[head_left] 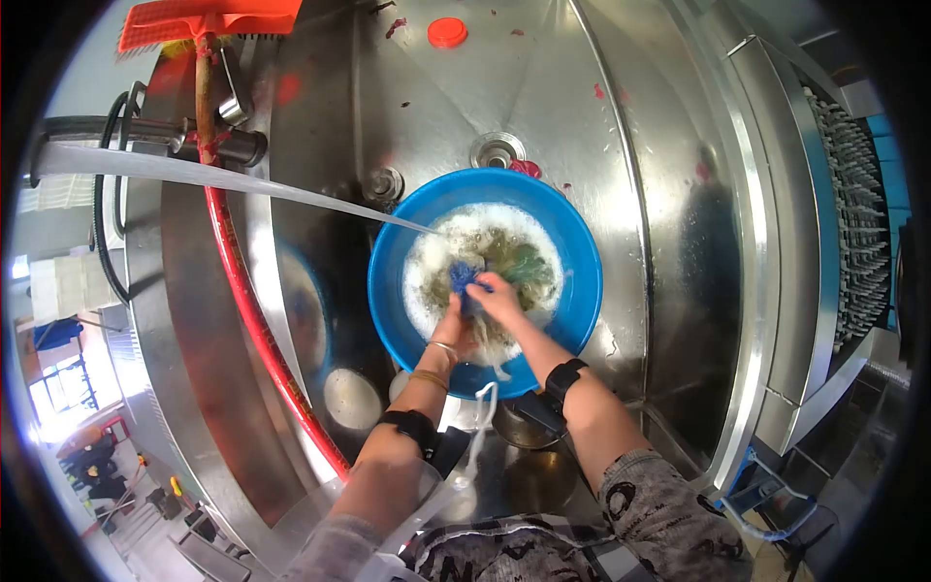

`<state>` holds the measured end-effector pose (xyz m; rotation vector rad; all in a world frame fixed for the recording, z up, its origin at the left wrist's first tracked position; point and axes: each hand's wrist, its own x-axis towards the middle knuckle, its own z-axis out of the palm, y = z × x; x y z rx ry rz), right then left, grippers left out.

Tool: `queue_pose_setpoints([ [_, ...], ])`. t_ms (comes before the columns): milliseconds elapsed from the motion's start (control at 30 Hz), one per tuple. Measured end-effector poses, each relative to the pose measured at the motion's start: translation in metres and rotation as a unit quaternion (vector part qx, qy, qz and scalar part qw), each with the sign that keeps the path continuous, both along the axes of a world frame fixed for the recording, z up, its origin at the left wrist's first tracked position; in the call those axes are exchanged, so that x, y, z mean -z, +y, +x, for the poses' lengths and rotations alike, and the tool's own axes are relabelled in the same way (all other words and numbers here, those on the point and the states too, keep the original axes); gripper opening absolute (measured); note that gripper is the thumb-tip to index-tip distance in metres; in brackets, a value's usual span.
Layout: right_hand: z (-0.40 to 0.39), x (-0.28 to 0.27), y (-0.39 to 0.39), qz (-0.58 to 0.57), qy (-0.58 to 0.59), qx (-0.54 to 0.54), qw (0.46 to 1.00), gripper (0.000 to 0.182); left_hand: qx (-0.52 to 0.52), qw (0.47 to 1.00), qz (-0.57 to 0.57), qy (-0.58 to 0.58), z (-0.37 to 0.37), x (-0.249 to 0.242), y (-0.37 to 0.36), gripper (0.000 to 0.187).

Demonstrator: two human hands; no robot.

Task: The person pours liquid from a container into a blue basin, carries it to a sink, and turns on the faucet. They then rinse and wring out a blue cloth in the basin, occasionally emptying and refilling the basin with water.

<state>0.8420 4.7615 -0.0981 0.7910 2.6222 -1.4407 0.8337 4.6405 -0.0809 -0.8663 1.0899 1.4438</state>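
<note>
A round blue basin (380,291) holds murky water topped with white foam (432,254). Over its middle, both of my hands are closed on a crumpled blue cloth-like piece (465,275). My left hand (456,328) grips it from below and the left. From the right, my right hand (497,297) pinches it with bent fingers. Something green (527,266) lies in the water just beyond my right hand. A stream of water (320,199) shoots in from the left and lands in the foam.
The basin stands in a stainless steel sink near a drain (497,150). An orange-red lid (447,33) lies at the far side. On the left leans a red-handled broom (233,247), below a metal pipe (126,131). A dish rack conveyor with pegs (846,204) stands right.
</note>
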Motion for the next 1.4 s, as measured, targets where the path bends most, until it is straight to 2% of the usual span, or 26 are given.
queue_pose_setpoints([
  [33, -0.003, -0.013, -0.011, -0.2, -0.057, -0.012, 0.978, 0.03, -0.05, 0.995, -0.026, 0.077, -0.008, -0.043, 0.015, 0.079],
  [100, -0.003, -0.093, -0.025, -0.147, -0.075, -0.099, 0.981, 0.024, -0.179, 0.976, 0.116, -0.038, -0.02, -0.006, -0.014, 0.079],
  [133, 0.004, -0.104, -0.033, -0.151, -0.036, -0.088, 0.984, 0.024, -0.186, 0.971, 0.151, -0.023, -0.028, -0.041, -0.011, 0.068],
  [167, 0.01, -0.11, -0.04, -0.156, 0.003, -0.076, 0.985, 0.026, -0.208, 0.935, 0.286, -0.021, -0.034, -0.032, -0.013, 0.054],
  [233, 0.007, -0.111, -0.04, -0.134, 0.055, -0.069, 0.987, 0.024, -0.27, 0.935, 0.23, 0.0, -0.026, -0.03, -0.006, 0.037],
  [300, -0.017, -0.103, -0.02, -0.194, 0.045, 0.037, 0.979, 0.021, -0.2, 0.973, 0.031, 0.109, -0.021, -0.044, 0.01, 0.026],
  [367, -0.034, -0.088, 0.014, 0.013, -0.025, -0.038, 0.999, 0.019, -0.182, 0.977, 0.053, 0.096, -0.016, -0.061, 0.025, 0.022],
  [433, -0.033, -0.065, 0.042, 0.192, -0.015, -0.156, 0.969, 0.022, -0.074, 0.979, 0.019, 0.188, -0.01, -0.061, 0.015, 0.025],
  [467, -0.028, -0.059, 0.053, 0.247, -0.017, -0.119, 0.961, 0.029, -0.076, 0.979, 0.02, 0.189, -0.009, -0.057, 0.009, 0.025],
  [500, -0.023, -0.057, 0.057, 0.3, -0.018, -0.082, 0.95, 0.038, -0.026, 0.984, -0.059, 0.167, -0.007, -0.046, 0.0, 0.033],
  [533, -0.017, -0.045, 0.051, 0.23, -0.131, -0.05, 0.963, 0.059, 0.025, 0.98, -0.137, 0.143, -0.007, -0.043, -0.002, 0.042],
  [567, -0.011, -0.031, 0.034, 0.263, -0.153, -0.001, 0.953, 0.055, 0.024, 0.98, -0.137, 0.142, -0.007, -0.038, -0.001, 0.042],
  [633, -0.009, -0.006, 0.005, -0.119, -0.119, 0.035, 0.985, 0.039, -0.062, 0.998, -0.024, 0.023, -0.008, -0.038, 0.007, 0.06],
  [700, -0.009, -0.054, -0.019, -0.181, -0.157, -0.09, 0.967, 0.034, -0.115, 0.99, -0.021, 0.075, -0.019, -0.041, 0.007, 0.067],
  [800, 0.005, -0.105, -0.046, -0.085, 0.069, -0.077, 0.991, 0.028, -0.207, 0.937, 0.276, -0.052, -0.032, -0.038, -0.01, 0.047],
  [833, 0.006, -0.111, -0.05, -0.082, 0.136, -0.041, 0.986, 0.027, -0.207, 0.937, 0.277, -0.053, -0.03, -0.035, -0.008, 0.047],
  [867, 0.0, -0.103, -0.046, -0.038, 0.189, -0.024, 0.981, 0.026, -0.156, 0.969, 0.185, 0.046, -0.028, -0.031, -0.006, 0.038],
  [933, -0.018, -0.094, -0.016, -0.074, 0.092, 0.016, 0.993, 0.024, -0.044, 0.97, -0.009, 0.239, -0.023, -0.023, -0.002, 0.02],
  [1033, -0.027, -0.051, 0.036, 0.157, 0.067, -0.107, 0.979, 0.018, -0.13, 0.961, 0.034, 0.241, -0.017, -0.068, 0.027, 0.027],
  [1100, -0.023, -0.062, 0.055, 0.296, 0.017, -0.097, 0.95, 0.022, -0.035, 0.976, -0.121, 0.178, -0.016, -0.066, 0.011, 0.032],
  [1167, -0.011, -0.044, 0.05, 0.251, -0.076, -0.022, 0.965, 0.032, -0.016, 0.977, -0.144, 0.156, -0.008, -0.035, -0.004, 0.037],
  [1200, -0.008, -0.026, 0.042, 0.167, -0.133, -0.035, 0.976, 0.035, -0.016, 0.977, -0.144, 0.155, -0.005, -0.02, -0.004, 0.037],
  [1267, -0.006, -0.019, 0.016, -0.068, -0.177, -0.04, 0.981, 0.037, -0.099, 0.995, 0.011, 0.018, 0.0, 0.0, -0.003, 0.056],
  [1300, -0.007, -0.031, 0.003, -0.214, -0.159, -0.032, 0.963, 0.036, -0.081, 0.995, -0.025, 0.058, -0.005, -0.009, 0.002, 0.071],
  [1367, -0.003, -0.087, -0.022, -0.184, -0.104, -0.068, 0.975, 0.028, -0.141, 0.988, 0.041, 0.037, -0.021, -0.015, -0.007, 0.07],
  [1400, 0.004, -0.097, -0.032, -0.179, -0.041, -0.06, 0.981, 0.026, -0.173, 0.975, 0.137, 0.011, -0.025, -0.005, -0.015, 0.066],
])
